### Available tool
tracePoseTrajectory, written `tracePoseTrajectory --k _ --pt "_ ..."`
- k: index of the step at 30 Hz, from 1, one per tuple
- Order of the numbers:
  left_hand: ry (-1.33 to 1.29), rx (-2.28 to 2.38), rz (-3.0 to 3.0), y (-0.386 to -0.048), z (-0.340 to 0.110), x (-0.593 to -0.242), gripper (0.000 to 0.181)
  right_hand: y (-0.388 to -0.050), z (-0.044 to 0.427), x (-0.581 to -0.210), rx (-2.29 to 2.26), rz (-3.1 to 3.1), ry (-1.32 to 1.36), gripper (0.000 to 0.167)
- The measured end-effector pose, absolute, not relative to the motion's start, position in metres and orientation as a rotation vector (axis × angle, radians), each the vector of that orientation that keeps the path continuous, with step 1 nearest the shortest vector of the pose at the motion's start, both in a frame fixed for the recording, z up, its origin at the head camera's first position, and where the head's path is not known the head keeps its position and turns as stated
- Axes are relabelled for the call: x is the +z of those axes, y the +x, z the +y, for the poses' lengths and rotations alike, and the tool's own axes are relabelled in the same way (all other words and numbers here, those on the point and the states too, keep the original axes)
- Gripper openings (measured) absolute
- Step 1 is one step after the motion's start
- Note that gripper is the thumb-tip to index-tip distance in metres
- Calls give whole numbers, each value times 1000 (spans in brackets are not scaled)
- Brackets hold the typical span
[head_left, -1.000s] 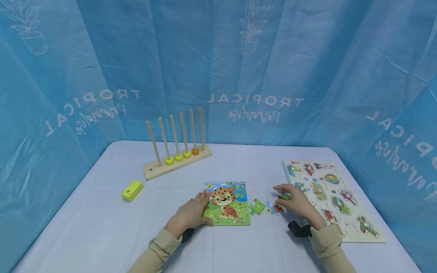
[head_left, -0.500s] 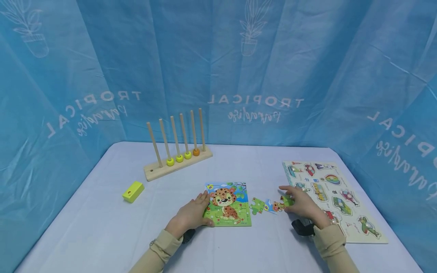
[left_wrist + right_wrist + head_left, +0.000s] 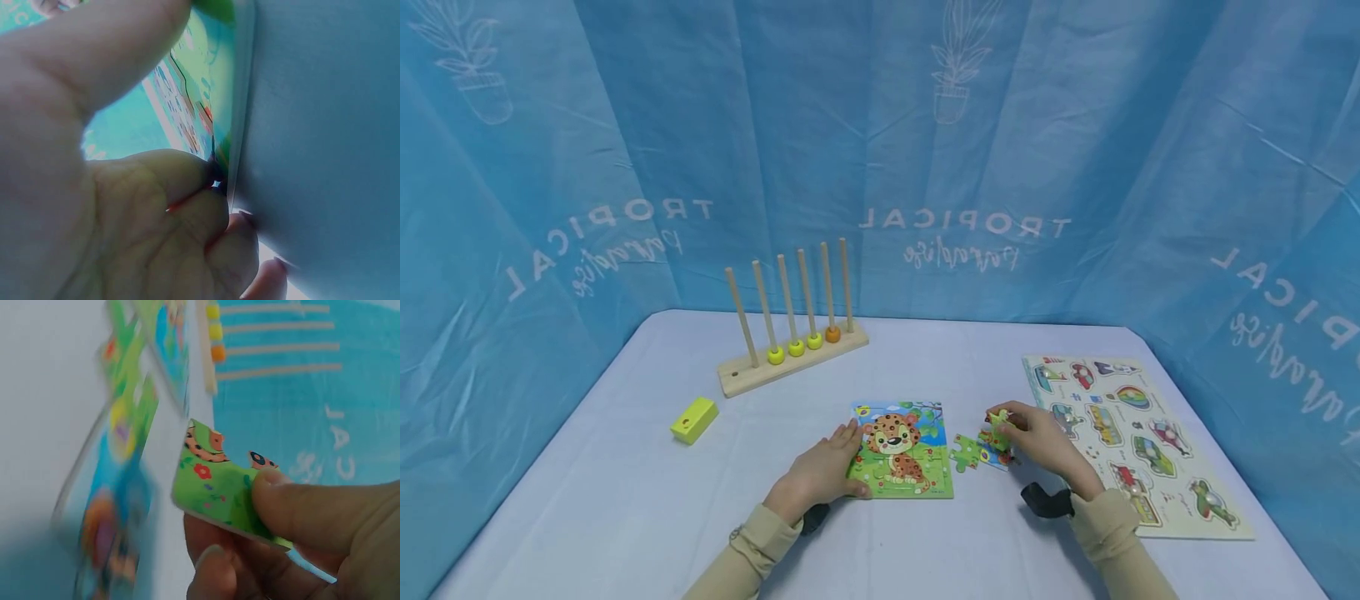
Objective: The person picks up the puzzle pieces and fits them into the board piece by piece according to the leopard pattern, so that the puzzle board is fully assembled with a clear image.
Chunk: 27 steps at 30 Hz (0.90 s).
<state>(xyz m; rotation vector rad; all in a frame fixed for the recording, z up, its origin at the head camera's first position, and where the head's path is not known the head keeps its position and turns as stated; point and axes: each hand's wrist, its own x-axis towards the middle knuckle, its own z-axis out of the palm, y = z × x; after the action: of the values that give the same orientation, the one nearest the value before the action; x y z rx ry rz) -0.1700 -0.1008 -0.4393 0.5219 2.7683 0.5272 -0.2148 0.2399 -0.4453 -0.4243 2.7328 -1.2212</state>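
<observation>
A square leopard jigsaw puzzle [image 3: 898, 454] lies on the white table. My left hand [image 3: 818, 468] rests along its left edge, thumb by the near corner; in the left wrist view the fingers [image 3: 187, 178] touch the puzzle's edge. To the puzzle's right, my right hand [image 3: 1041, 437] pinches a green puzzle piece [image 3: 215, 487] between thumb and fingers, raised off the table. That piece shows a red flower and part of a spotted tail. Below and beside it lie a green loose piece [image 3: 965, 452] and a blue one [image 3: 995, 457], the latter partly hidden.
A wooden peg stand [image 3: 793, 358] with yellow and orange beads stands at the back left. Nearer lies a yellow block [image 3: 694, 419]. On the right is a vehicle peg puzzle board [image 3: 1138, 450], partly behind the right forearm. A blue curtain [image 3: 880, 167] hangs behind the table.
My right hand first shifted right to the green puzzle piece, then picked it up and brought it left over the loose pieces. The left hand stays at the puzzle's edge.
</observation>
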Motion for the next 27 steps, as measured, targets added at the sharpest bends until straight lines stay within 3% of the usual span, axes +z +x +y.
tracePoseTrajectory --k 12,27 --pt "514 540 2764 -169 -99 -437 93 -204 171 -449 -1212 2572 -658 28" --pt "498 530 2747 -170 -101 -438 94 -193 155 -467 -1031 2705 -740 28"
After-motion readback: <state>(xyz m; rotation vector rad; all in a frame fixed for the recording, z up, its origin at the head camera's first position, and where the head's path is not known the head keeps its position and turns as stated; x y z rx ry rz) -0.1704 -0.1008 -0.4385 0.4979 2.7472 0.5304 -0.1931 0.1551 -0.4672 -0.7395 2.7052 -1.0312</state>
